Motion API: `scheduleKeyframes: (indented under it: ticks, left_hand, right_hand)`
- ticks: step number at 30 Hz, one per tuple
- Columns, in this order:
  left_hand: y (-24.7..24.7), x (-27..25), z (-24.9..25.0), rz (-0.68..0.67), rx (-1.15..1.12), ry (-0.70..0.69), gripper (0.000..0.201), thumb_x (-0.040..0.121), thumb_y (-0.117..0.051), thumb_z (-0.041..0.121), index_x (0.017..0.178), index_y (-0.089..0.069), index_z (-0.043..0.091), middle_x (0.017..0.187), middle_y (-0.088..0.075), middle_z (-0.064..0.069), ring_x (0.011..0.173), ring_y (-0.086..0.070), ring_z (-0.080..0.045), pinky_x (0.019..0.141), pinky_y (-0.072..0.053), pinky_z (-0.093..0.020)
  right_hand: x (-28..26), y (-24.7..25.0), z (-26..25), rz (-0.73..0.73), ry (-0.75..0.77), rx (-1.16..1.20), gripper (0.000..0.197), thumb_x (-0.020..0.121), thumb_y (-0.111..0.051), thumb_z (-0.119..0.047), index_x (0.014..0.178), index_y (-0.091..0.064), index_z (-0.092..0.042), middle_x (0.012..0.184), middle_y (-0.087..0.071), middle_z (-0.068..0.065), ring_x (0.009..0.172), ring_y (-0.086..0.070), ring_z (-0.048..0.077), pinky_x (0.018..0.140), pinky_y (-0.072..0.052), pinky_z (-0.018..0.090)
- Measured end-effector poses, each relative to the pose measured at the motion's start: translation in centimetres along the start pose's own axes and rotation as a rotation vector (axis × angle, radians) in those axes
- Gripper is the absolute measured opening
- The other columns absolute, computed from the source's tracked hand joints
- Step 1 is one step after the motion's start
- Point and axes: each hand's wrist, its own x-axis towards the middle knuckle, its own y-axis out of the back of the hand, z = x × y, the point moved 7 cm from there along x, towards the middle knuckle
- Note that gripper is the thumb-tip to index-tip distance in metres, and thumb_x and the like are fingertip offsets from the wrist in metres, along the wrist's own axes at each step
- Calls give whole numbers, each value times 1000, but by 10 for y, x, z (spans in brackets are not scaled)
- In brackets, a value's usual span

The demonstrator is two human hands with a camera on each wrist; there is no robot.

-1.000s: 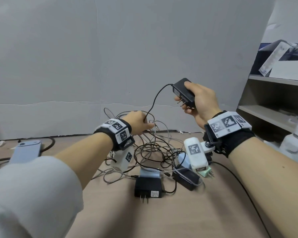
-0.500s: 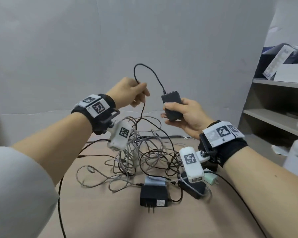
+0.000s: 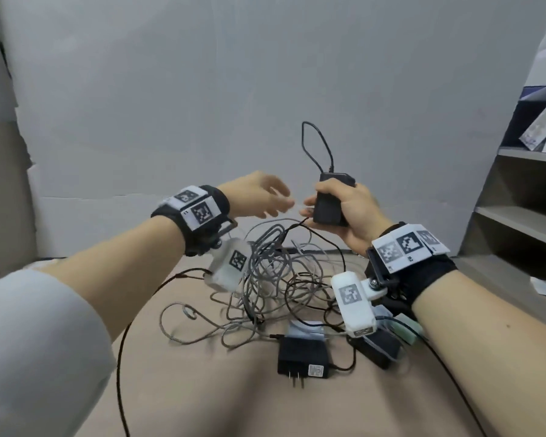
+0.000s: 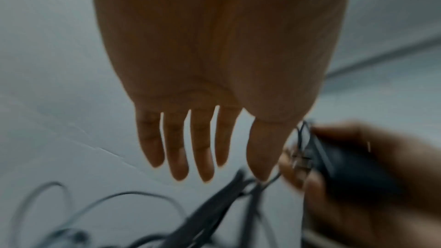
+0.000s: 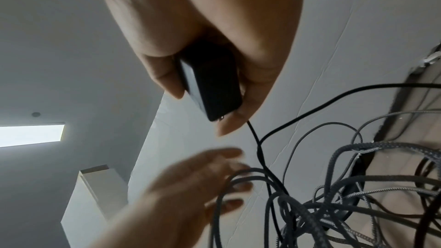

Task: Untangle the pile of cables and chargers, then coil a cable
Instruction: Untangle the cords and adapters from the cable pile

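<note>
Nearest the person, a black wall charger (image 3: pixel 302 357) lies flat on the tan tabletop (image 3: pixel 202 398), its two prongs pointing toward the viewer, with a pale blue-grey adapter (image 3: pixel 306 330) touching its far edge. Just to its right a second black adapter (image 3: pixel 377 348) and a pale green plug (image 3: pixel 407 328) sit partly hidden under the right wrist camera. A thin black cord (image 3: pixel 120 357) curves along the table on the left, below the left forearm. Behind the chargers spreads the tangled pile of cables (image 3: pixel 271 279), mostly grey braided ones looped over thin black ones; the right wrist view shows the same knot hanging close below the hands (image 5: pixel 334 205). Above the pile, the right hand (image 3: pixel 350 212) grips a black power adapter (image 3: pixel 330 200) upright, thumb across its front and fingers curled round its back; its thin black cable (image 3: pixel 316 143) rises from the top in a narrow loop, and another black lead runs from beneath the hand down into the tangle. The left hand (image 3: pixel 259 197) hovers beside it, blurred, its fingers (image 4: pixel 179 148) straight and slightly apart, holding nothing, their tips close to the right thumb. Farthest back stand the grey wall (image 3: pixel 202 89) and, at right, grey shelves (image 3: pixel 524 216).
</note>
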Motion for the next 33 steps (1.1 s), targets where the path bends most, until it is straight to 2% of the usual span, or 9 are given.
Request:
scheduleKeyframes:
  ticks: [2,4,6,9,12,15,20,27,33]
  left_hand:
    - [-24,-5,-21,-129,390,33,40,96,-60,51,123,-66,22,115,-69,6,104,-64,-16,94,-50,-36]
    - [-39,-8,-33,-179,470,48,35,98,-58,47,120,-69,23,115,-70,7,103,-64,-16,93,-50,-34]
    - [-42,-6,-37,-150,469,59,26,98,-56,23,120,-70,20,111,-69,5,95,-66,-17,84,-53,-31]
    - [-39,-1,-45,-110,309,111,39,92,-44,-4,116,-68,15,98,-69,-1,81,-69,-22,75,-62,-36]
    - [-40,-3,-49,-144,133,134,47,91,-40,-9,121,-65,18,99,-70,-2,82,-69,-17,80,-62,-38]
    - [-46,-3,-40,-194,103,80,44,91,-52,3,126,-62,28,117,-68,0,97,-66,-14,85,-57,-33]
    - [-51,9,-28,-27,181,1,26,97,-62,32,122,-65,23,106,-65,4,76,-58,-6,64,-43,-22]
    - [-31,15,-27,107,171,-70,12,96,-64,14,95,-76,14,86,-76,-2,73,-72,-15,67,-60,-26]
    - [1,16,-36,339,-297,87,20,99,-54,5,82,-63,5,81,-71,-12,72,-74,-25,66,-62,-34]
  right_hand:
    - [3,7,4,42,-9,9,13,93,-66,-13,98,-56,-7,89,-66,21,76,-69,33,68,-62,44]
    - [5,11,8,75,-13,-1,12,92,-66,-13,97,-57,-8,89,-68,21,76,-70,33,70,-62,45]
    - [7,15,11,102,-6,-14,11,91,-67,-13,96,-58,-8,88,-68,20,76,-70,32,70,-63,45]
    - [9,21,12,130,0,-23,14,90,-68,-12,97,-60,-4,86,-69,19,75,-71,32,65,-63,42]
    - [10,24,12,144,0,-5,15,90,-68,-12,99,-61,-2,84,-70,18,76,-72,31,66,-63,40]
    - [10,22,12,125,8,0,15,90,-67,-13,98,-62,-1,84,-71,18,78,-73,32,67,-62,40]
    - [4,8,2,60,46,3,15,90,-66,-15,99,-63,-3,83,-73,16,80,-74,30,64,-59,37]
    - [2,23,0,114,41,-50,13,90,-66,-15,98,-60,-6,83,-72,15,77,-74,29,61,-59,34]
    - [4,37,10,164,-14,-77,9,90,-65,-13,93,-59,-8,82,-70,16,75,-70,30,61,-59,34]
